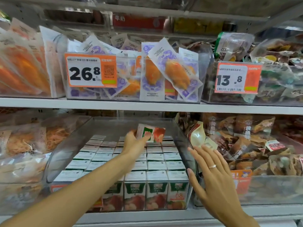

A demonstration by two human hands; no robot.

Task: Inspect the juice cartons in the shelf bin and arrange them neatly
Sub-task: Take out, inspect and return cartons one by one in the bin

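A clear plastic shelf bin [68, 145] on the lower shelf holds several rows of small juice cartons [156, 166] with white tops and green and red fronts. My left hand [134, 141] reaches deep into the bin and grips one juice carton [152, 133], lifted and tilted above the back rows. My right hand [211, 177] has straight fingers spread against the bin's right wall, thumb on the rim near the front.
Bins of bagged snacks stand on both sides of the juice bin [246, 145]. The upper shelf [147, 106] carries bins of purple-and-white snack packs [173, 71] with orange price tags [91, 70]. A cream pouch [199, 136] leans beside the right wall.
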